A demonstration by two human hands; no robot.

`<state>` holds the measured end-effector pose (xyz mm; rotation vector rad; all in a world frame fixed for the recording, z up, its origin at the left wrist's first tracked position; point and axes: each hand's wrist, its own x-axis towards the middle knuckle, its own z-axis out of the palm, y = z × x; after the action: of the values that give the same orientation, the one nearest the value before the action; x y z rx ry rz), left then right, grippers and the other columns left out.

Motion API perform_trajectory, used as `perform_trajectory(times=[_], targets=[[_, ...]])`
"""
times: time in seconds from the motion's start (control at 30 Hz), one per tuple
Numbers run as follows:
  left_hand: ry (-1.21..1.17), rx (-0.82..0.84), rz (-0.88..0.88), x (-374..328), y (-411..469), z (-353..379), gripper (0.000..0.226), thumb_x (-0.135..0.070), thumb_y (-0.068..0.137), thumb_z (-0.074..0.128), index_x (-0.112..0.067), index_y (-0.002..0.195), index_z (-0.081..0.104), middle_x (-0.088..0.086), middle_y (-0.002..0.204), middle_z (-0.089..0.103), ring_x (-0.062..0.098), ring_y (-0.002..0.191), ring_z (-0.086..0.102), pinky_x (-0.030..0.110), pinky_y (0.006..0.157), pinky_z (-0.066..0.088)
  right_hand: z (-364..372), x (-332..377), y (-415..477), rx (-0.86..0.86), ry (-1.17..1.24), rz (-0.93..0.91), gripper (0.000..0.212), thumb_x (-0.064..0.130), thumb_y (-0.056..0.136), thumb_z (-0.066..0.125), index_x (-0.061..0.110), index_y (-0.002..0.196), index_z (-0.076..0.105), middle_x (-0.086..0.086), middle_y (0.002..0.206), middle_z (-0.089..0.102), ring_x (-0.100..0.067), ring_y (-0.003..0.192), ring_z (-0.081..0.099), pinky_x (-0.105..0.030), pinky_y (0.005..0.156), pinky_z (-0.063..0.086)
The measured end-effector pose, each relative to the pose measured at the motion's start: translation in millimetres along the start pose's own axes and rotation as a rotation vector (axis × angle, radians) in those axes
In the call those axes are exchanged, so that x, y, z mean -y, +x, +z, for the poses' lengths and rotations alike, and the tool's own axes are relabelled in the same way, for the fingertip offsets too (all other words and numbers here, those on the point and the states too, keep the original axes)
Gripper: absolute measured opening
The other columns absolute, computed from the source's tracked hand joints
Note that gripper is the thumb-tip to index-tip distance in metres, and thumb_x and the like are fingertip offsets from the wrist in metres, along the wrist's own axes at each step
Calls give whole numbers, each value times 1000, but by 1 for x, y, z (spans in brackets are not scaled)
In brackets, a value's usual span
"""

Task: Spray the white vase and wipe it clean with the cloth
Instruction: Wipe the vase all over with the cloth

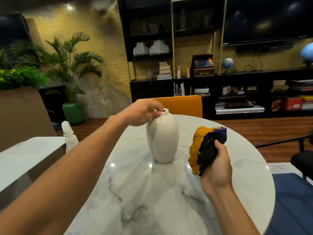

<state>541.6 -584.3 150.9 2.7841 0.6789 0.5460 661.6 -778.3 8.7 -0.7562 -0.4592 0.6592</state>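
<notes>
To the far left of the vase (162,138), past the forearm, a spray bottle (69,136) is seen standing at the bench (144,192) edge, well apart from the vase and untouched by either hand. The left hand (144,112) is set on the vase's neck from the left, its fingers pinched narrowly on the rim, so the vase appears to be steadied. The vase is stood upright near the middle of the bench, its long axis vertical. Just to the right of the vase, apart from it, a bunched cloth (205,148) is held tightly in the closed right hand (217,167). The right hand lies nearer the vase's bare right flank, so the wipe is judged to be best made leftward across that short gap.
</notes>
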Motion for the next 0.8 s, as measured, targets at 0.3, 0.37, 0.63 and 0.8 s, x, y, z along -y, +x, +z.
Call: perform_trajectory(times=[0.3, 0.37, 0.63, 0.8], targets=[[-45, -15, 48, 14, 3, 5, 27, -21, 101, 57, -18, 123, 73, -5, 134, 60, 13, 125, 52, 36, 109, 46, 73, -36, 6, 114, -670, -197, 48, 43, 107, 40, 44, 155, 33, 9, 155, 45, -15, 143, 42, -47, 115, 41], [-31, -26, 64, 15, 3, 6, 26, -19, 101, 58, -16, 122, 73, -4, 133, 60, 13, 125, 53, 36, 109, 47, 89, -42, 10, 133, -870, -256, 54, 41, 108, 36, 40, 160, 19, 12, 168, 20, -14, 156, 14, -50, 125, 21], [13, -37, 84, 23, 4, 9, 35, -12, 95, 66, -17, 130, 68, -2, 138, 57, 16, 127, 52, 28, 104, 48, 101, -47, 14, 94, -1174, -364, 58, 42, 109, 28, 31, 163, 11, 14, 170, 5, -10, 156, -4, -38, 126, 3], [-8, -56, 79, 23, 4, 10, 30, -13, 99, 61, -17, 127, 70, -3, 137, 58, 13, 127, 52, 22, 102, 44, 100, -38, 20, 88, -1126, -374, 54, 40, 109, 33, 29, 161, 22, 11, 169, 16, -11, 154, 6, -38, 124, 11]])
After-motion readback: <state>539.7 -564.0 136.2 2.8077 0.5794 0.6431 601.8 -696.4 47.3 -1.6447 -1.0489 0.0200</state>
